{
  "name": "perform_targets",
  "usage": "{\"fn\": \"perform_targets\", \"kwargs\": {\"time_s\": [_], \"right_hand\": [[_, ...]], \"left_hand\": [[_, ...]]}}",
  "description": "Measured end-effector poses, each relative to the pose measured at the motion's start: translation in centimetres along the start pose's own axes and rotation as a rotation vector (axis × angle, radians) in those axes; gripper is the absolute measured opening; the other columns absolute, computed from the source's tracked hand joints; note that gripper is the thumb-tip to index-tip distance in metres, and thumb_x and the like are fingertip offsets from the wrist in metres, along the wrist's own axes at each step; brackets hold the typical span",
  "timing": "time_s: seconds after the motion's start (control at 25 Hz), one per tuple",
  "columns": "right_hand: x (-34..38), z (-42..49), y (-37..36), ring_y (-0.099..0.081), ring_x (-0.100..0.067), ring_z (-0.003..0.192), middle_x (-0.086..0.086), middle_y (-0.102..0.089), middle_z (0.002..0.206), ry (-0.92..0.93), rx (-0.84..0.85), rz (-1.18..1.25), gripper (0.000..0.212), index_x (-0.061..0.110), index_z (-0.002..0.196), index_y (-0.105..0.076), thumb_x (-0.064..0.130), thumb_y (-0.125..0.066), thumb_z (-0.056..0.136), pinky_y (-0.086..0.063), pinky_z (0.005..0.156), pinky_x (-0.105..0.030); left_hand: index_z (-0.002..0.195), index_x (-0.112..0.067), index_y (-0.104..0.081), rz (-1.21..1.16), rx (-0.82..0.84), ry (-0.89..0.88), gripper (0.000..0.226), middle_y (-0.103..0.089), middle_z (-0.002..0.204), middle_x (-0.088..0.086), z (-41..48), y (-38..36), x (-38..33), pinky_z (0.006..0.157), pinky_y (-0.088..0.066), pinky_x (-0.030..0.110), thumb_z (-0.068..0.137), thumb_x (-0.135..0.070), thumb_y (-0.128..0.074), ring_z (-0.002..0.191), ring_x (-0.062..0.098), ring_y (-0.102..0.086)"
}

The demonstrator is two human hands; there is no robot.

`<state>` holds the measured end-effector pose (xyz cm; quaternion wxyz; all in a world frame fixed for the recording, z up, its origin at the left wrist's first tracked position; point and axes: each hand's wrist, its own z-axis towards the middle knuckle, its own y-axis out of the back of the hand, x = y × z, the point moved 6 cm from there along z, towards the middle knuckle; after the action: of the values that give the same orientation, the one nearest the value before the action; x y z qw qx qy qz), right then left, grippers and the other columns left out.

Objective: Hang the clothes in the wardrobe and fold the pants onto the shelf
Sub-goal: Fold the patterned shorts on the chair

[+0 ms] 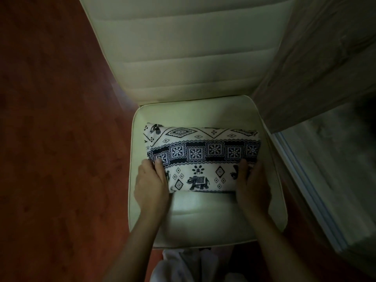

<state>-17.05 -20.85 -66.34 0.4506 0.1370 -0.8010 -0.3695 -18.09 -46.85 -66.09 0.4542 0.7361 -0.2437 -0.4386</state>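
Folded black-and-white elephant-print fabric pants (203, 157) lie on the cream padded chair seat (203, 212). Left hand (151, 184) and right hand (251, 184) clasp their ends (thumbs on top). Soft and floppy, probably best lifted from underneath

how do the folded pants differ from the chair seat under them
The folded pants are printed with dark bands, diamonds and elephants; the chair seat is plain cream. The pants cover the seat's middle, leaving its front bare. The left hand and right hand grip the pants' ends, not the seat. Both are mostly pale.
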Motion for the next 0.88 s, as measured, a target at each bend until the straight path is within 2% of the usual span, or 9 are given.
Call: {"fn": "perform_targets", "kwargs": {"time_s": [0.08, 0.24, 0.36, 0.48, 0.6, 0.68, 0.72, 0.8, 0.88], "right_hand": [[0.1, 0.0, -0.7, -0.059, -0.023, 0.087, -0.007, -0.062, 0.100, 0.089, 0.023, 0.085, 0.034, 0.008, 0.113, -0.050, 0.035, -0.035, 0.098, -0.041, 0.069, -0.029], [-1.0, 2.6, 1.4, -0.057, -0.023, 0.082, -0.010, -0.057, 0.088, 0.089, -0.066, 0.094, 0.025, 0.002, 0.102, -0.053, 0.021, -0.036, 0.100, -0.036, 0.067, -0.027], [-1.1, 2.6, 1.6, -0.055, -0.026, 0.086, -0.006, -0.051, 0.090, 0.085, -0.080, -0.007, 0.030, 0.003, 0.104, -0.050, 0.031, -0.040, 0.098, -0.035, 0.066, -0.028], [-1.6, 1.9, 1.7, -0.051, -0.026, 0.104, -0.013, -0.049, 0.116, 0.025, -0.113, 0.021, 0.062, 0.009, 0.122, -0.041, 0.058, -0.048, 0.084, -0.046, 0.079, -0.036], [-2.3, 1.5, 1.0, -0.057, -0.020, 0.104, -0.003, -0.052, 0.120, -0.027, -0.013, 0.209, 0.083, 0.025, 0.123, -0.032, 0.075, -0.059, 0.063, -0.053, 0.084, -0.043], [-2.0, 1.3, 0.1, -0.058, -0.014, 0.102, 0.002, -0.053, 0.123, -0.052, 0.076, 0.333, 0.088, 0.023, 0.128, -0.031, 0.060, -0.073, 0.061, -0.053, 0.082, -0.032], [-1.7, 1.3, -0.4, -0.058, -0.010, 0.100, 0.004, -0.053, 0.121, -0.057, 0.112, 0.362, 0.085, 0.019, 0.131, -0.031, 0.048, -0.077, 0.065, -0.050, 0.079, -0.024], [-1.1, 1.2, -1.2, -0.056, -0.008, 0.096, 0.008, -0.056, 0.114, -0.056, 0.155, 0.347, 0.071, 0.017, 0.131, -0.038, 0.036, -0.076, 0.073, -0.044, 0.079, -0.020], [-0.8, 1.2, -1.5, -0.056, -0.009, 0.096, 0.009, -0.058, 0.110, -0.056, 0.166, 0.356, 0.060, 0.020, 0.128, -0.046, 0.036, -0.073, 0.077, -0.041, 0.083, -0.021]], "left_hand": [[0.089, -0.010, -0.041, -0.015, 0.049, -0.069, 0.032, -0.059, 0.083, 0.017, -0.1, -0.6, -0.5, 0.058, -0.032, 0.036, 0.099, -0.038, -0.030, 0.072, 0.040, -0.056], [0.083, -0.015, -0.035, -0.010, 0.084, -0.136, 0.029, -0.060, 0.078, 0.019, 2.5, 1.0, 1.1, 0.058, -0.036, 0.038, 0.098, -0.040, -0.033, 0.070, 0.042, -0.059], [0.085, -0.014, -0.042, 0.119, 0.096, -0.294, 0.036, -0.059, 0.080, 0.013, 2.6, 0.8, 0.7, 0.057, -0.039, 0.036, 0.096, -0.047, -0.033, 0.071, 0.037, -0.059], [0.105, -0.017, -0.050, -0.136, 0.098, -0.065, 0.055, -0.059, 0.103, 0.007, 2.8, 0.9, 1.2, 0.078, -0.048, 0.039, 0.086, -0.067, -0.038, 0.095, 0.027, -0.058], [0.133, -0.023, -0.033, -0.335, 0.355, 0.098, 0.091, -0.051, 0.128, 0.008, 3.6, -0.5, 2.1, 0.096, -0.046, 0.043, 0.065, -0.077, -0.057, 0.112, 0.025, -0.055], [0.133, -0.032, -0.028, -0.385, 0.455, 0.133, 0.100, -0.048, 0.132, 0.008, 3.6, -1.1, 1.5, 0.090, -0.051, 0.041, 0.054, -0.074, -0.072, 0.108, 0.026, -0.059], [0.133, -0.028, -0.030, -0.400, 0.458, 0.144, 0.099, -0.051, 0.128, 0.006, 3.4, -1.3, 1.1, 0.084, -0.053, 0.036, 0.055, -0.067, -0.077, 0.104, 0.024, -0.060], [0.126, -0.016, -0.039, -0.389, 0.407, 0.148, 0.080, -0.059, 0.112, 0.000, 3.1, -1.4, 0.4, 0.077, -0.053, 0.031, 0.066, -0.050, -0.079, 0.096, 0.020, -0.063], [0.121, -0.018, -0.044, -0.427, 0.360, 0.129, 0.065, -0.064, 0.107, -0.001, 2.3, -1.0, -0.2, 0.078, -0.055, 0.034, 0.072, -0.046, -0.075, 0.089, 0.018, -0.066]]}}
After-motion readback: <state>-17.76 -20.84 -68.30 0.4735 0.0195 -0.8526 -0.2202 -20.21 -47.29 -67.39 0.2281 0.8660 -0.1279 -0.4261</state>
